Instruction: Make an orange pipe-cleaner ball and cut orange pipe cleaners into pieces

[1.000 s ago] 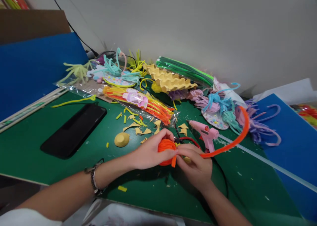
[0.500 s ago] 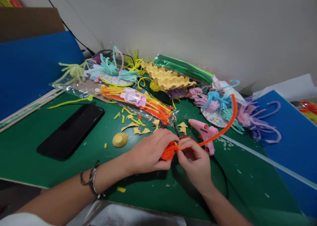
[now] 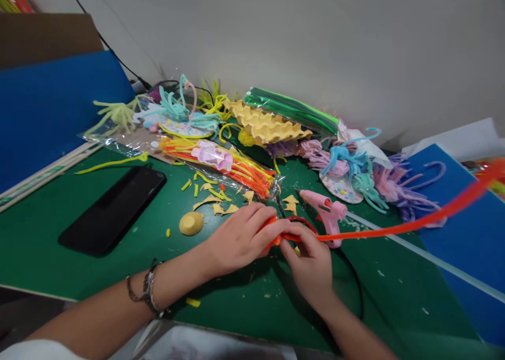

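Note:
My left hand [image 3: 240,238] is closed over a small orange pipe-cleaner bundle [image 3: 272,224], of which only a sliver shows between the fingers. My right hand [image 3: 310,260] pinches the long orange pipe cleaner [image 3: 398,224] where it meets the bundle. That free length stretches out to the right, blurred at its far end over the blue board [image 3: 469,228]. Both hands rest low over the green mat [image 3: 118,270], just in front of the pink glue gun [image 3: 327,210].
A black phone [image 3: 112,208] lies at the left. A yellow foam dome [image 3: 191,223] and foam scraps sit near my left hand. Bags of pipe cleaners [image 3: 224,162], an egg tray piece [image 3: 268,126] and pipe-cleaner crafts [image 3: 351,168] crowd the back by the wall.
The free end of the orange pipe cleaner swung from arching upward to stretching out flat to the right. My left hand has closed further over the bundle, hiding most of it.

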`<state>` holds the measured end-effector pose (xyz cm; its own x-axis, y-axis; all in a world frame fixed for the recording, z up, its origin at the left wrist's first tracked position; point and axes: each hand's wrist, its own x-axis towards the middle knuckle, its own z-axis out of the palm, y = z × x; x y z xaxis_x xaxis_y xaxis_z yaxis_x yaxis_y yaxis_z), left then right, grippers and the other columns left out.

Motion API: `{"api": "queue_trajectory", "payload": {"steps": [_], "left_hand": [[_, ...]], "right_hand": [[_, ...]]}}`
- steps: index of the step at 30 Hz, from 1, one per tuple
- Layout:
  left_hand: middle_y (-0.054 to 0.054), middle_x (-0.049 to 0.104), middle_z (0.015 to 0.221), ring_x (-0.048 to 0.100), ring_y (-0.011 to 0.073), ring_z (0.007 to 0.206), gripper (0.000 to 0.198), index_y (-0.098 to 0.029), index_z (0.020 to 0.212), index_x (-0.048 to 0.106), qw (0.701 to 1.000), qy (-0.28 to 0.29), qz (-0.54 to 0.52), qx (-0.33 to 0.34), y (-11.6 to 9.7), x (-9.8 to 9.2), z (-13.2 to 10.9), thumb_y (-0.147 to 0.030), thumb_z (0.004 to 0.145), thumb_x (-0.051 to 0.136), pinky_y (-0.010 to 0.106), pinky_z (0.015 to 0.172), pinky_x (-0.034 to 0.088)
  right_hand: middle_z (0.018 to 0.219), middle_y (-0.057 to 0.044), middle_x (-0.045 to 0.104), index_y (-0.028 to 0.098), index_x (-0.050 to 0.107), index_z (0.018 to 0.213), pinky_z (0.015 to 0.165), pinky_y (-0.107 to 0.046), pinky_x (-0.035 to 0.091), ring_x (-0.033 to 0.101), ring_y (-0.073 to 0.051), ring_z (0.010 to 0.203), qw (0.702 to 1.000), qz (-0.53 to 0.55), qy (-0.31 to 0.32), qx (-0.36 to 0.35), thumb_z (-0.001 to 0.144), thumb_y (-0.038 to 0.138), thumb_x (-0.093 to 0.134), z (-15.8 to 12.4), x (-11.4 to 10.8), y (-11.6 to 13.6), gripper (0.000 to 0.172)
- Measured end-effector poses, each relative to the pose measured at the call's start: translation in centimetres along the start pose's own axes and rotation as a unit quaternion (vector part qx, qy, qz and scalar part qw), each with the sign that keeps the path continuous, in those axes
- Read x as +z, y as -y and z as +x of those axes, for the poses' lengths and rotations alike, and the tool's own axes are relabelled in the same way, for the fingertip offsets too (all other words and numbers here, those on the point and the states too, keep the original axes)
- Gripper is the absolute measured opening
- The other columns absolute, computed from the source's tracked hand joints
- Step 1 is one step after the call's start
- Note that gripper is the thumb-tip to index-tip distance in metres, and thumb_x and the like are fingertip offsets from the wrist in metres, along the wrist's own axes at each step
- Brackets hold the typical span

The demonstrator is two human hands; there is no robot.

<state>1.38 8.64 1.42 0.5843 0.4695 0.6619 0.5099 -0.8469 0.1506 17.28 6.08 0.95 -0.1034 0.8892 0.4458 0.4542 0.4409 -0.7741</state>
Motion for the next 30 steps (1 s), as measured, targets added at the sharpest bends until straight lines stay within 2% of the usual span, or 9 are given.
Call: {"api": "queue_trajectory", "payload": {"steps": [7, 12, 15, 18, 22, 26, 28, 30], "left_hand": [[0.009, 0.053, 0.095, 0.047, 0.0194, 0.089, 0.022, -0.014, 0.107, 0.041, 0.999, -0.014, 0.025, 0.030, 0.16, -0.02, -0.07, -0.014, 0.085, 0.036, 0.033, 0.077, 0.047], [0.011, 0.055, 0.098, 0.047, 0.0195, 0.094, 0.028, -0.008, 0.113, 0.039, 1.000, -0.017, 0.022, 0.012, -0.24, 0.00, 0.02, -0.013, 0.086, 0.035, 0.033, 0.082, 0.046], [0.012, 0.056, 0.100, 0.048, 0.0197, 0.095, 0.029, -0.005, 0.114, 0.039, 0.999, -0.014, 0.039, 0.009, -0.41, -0.01, 0.08, -0.012, 0.087, 0.031, 0.033, 0.083, 0.045], [0.010, 0.059, 0.098, 0.049, 0.0196, 0.093, 0.028, -0.008, 0.111, 0.042, 0.998, -0.022, 0.050, 0.028, -0.41, -0.10, 0.14, -0.013, 0.089, 0.026, 0.032, 0.080, 0.045], [0.006, 0.060, 0.098, 0.049, 0.0197, 0.092, 0.024, -0.013, 0.107, 0.046, 0.994, -0.030, 0.075, 0.069, -0.47, -0.27, 0.21, -0.014, 0.088, 0.031, 0.033, 0.078, 0.044], [0.005, 0.059, 0.100, 0.049, 0.0202, 0.093, 0.027, -0.016, 0.109, 0.047, 0.990, -0.019, 0.092, 0.105, -0.67, -0.28, 0.20, -0.012, 0.086, 0.033, 0.035, 0.079, 0.041], [0.005, 0.059, 0.100, 0.049, 0.0197, 0.093, 0.028, -0.016, 0.111, 0.045, 0.993, -0.013, 0.070, 0.097, -0.69, -0.18, 0.15, -0.012, 0.086, 0.034, 0.034, 0.080, 0.041], [0.007, 0.057, 0.101, 0.049, 0.0184, 0.094, 0.028, -0.015, 0.113, 0.040, 0.999, -0.004, -0.005, 0.038, -0.63, -0.03, 0.06, -0.015, 0.086, 0.037, 0.032, 0.082, 0.041]], "right_hand": [[0.068, 0.002, 0.062, 0.020, 0.056, 0.075, 0.060, -0.018, 0.045, 0.056, -0.010, 0.065, 0.999, -0.012, 0.033, 0.018, 0.073, 0.012, 0.052, 0.28, -0.29, 0.33, 0.009], [0.067, 0.002, 0.060, 0.019, 0.054, 0.069, 0.062, -0.019, 0.044, 0.054, -0.010, 0.065, 0.998, 0.047, 0.015, 0.034, 0.075, 0.015, 0.052, 0.14, -0.12, 0.47, 0.008], [0.064, 0.002, 0.056, 0.019, 0.053, 0.066, 0.058, -0.018, 0.043, 0.052, -0.009, 0.061, 0.992, 0.107, 0.011, 0.071, 0.075, 0.017, 0.052, 0.23, 0.09, 0.43, 0.009], [0.060, 0.005, 0.050, 0.019, 0.050, 0.063, 0.050, -0.016, 0.040, 0.047, -0.007, 0.054, 0.966, 0.212, 0.034, 0.142, 0.075, 0.023, 0.054, 0.34, 0.15, 0.07, 0.013], [0.058, 0.007, 0.043, 0.018, 0.045, 0.060, 0.047, -0.014, 0.035, 0.041, -0.004, 0.049, 0.910, 0.340, 0.074, 0.224, 0.072, 0.029, 0.059, 0.40, 0.06, -0.30, 0.022], [0.052, 0.008, 0.036, 0.017, 0.039, 0.057, 0.046, -0.015, 0.032, 0.034, -0.005, 0.048, 0.869, 0.386, 0.076, 0.302, 0.068, 0.033, 0.061, 0.44, 0.17, 0.01, 0.030], [0.051, 0.007, 0.037, 0.017, 0.039, 0.056, 0.046, -0.015, 0.032, 0.035, -0.005, 0.048, 0.879, 0.359, 0.076, 0.306, 0.071, 0.034, 0.059, 0.47, 0.18, 0.24, 0.030], [0.052, 0.006, 0.040, 0.017, 0.043, 0.057, 0.045, -0.016, 0.033, 0.038, -0.005, 0.048, 0.917, 0.293, 0.061, 0.263, 0.073, 0.033, 0.056, 0.52, 0.00, 0.45, 0.026]]}}
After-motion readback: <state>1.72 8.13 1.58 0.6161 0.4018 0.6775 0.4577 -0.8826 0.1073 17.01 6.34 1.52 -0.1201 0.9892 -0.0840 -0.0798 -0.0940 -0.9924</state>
